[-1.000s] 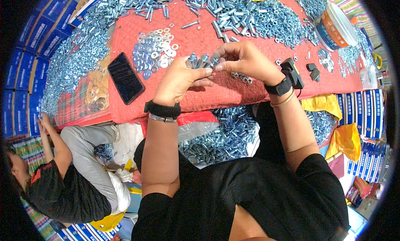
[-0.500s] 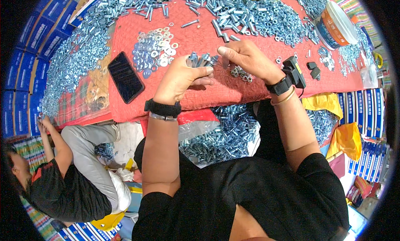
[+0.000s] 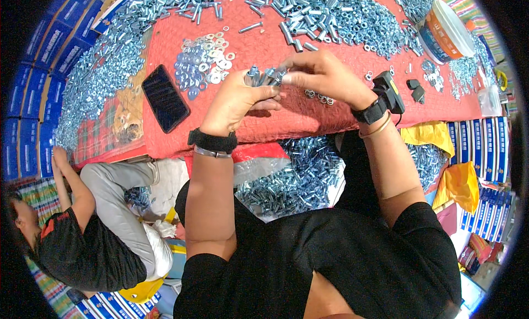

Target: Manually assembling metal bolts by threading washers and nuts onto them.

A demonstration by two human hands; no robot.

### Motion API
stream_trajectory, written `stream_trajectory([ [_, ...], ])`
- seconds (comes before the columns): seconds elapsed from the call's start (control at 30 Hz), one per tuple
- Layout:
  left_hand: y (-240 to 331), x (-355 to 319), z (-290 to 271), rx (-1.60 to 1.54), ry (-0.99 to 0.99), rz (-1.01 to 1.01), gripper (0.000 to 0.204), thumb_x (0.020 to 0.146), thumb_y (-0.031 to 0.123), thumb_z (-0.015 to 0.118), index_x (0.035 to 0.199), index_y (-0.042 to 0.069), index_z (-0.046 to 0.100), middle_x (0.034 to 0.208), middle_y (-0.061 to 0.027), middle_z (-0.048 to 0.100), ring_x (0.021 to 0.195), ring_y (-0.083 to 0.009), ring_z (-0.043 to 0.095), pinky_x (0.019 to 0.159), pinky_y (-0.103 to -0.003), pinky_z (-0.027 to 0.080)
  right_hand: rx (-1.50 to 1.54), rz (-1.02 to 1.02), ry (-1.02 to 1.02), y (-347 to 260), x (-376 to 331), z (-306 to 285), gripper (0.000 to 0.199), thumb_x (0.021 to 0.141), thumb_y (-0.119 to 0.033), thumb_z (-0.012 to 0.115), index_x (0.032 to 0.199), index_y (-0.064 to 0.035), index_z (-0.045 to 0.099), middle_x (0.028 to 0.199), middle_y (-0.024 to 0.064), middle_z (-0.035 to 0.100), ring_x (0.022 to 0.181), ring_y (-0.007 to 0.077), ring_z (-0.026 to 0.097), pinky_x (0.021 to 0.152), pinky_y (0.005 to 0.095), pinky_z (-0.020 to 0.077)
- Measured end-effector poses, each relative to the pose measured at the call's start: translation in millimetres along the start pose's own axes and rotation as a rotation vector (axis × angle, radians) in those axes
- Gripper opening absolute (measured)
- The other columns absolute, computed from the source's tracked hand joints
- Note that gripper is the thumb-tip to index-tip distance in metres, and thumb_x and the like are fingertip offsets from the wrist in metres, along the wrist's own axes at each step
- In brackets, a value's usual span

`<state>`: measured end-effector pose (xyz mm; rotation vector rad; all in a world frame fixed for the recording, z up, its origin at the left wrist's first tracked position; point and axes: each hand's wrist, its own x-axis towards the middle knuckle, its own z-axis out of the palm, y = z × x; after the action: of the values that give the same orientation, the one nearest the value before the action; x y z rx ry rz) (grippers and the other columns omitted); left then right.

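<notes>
head view shows a bunch of zinc-plated bolts (image 3: pixel 263 76) clutched upright in the left hand (image 3: pixel 234 101), whose fingers are curled tight around the shanks. the right hand (image 3: pixel 322 73) meets it from the right, fingertips pinched on 1 piece at the top of the bunch; whether that is a nut or a bolt head is too small to tell. such steel should feel stiff, heavy for its size and slick, so holding by the threaded shank looks safest. just beyond the left hand lies a heap of washers (image 3: pixel 204 60), left of it a black phone (image 3: pixel 164 97), all on the red cloth (image 3: pixel 308 118).
</notes>
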<state>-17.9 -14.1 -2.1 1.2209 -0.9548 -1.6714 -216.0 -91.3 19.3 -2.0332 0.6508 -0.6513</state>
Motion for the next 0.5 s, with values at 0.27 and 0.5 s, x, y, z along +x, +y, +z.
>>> stream_trajectory([
  [0.27, 1.1, -3.3, 0.6, 0.007, -0.034, -0.031, 0.021, 0.086, 0.008, 0.060, 0.103, -0.004, 0.060, 0.088, -0.0107, 0.066, 0.072, -0.0169, 0.066, 0.066, -0.025, 0.056, -0.204, -0.059, -0.134, 6.4, 0.9, -0.6, 0.016, 0.084, -0.016, 0.064, 0.087, -0.0002, 0.062, 0.069, 0.0040, 0.059, 0.066, 0.0094, 0.052, 0.058, 0.0284, 0.0418],
  [0.5, 9.3, -11.9, 4.8, 0.019, -0.022, -0.024, 0.025, 0.086, 0.008, 0.061, 0.106, -0.006, 0.058, 0.090, -0.0138, 0.066, 0.074, -0.0205, 0.068, 0.065, -0.026, 0.058, -0.085, -0.093, -0.133, 19.5, 6.5, 5.3, 0.018, 0.084, -0.017, 0.058, 0.085, 0.0012, 0.059, 0.068, 0.0096, 0.057, 0.065, 0.0146, 0.051, 0.060, 0.0319, 0.0407],
])
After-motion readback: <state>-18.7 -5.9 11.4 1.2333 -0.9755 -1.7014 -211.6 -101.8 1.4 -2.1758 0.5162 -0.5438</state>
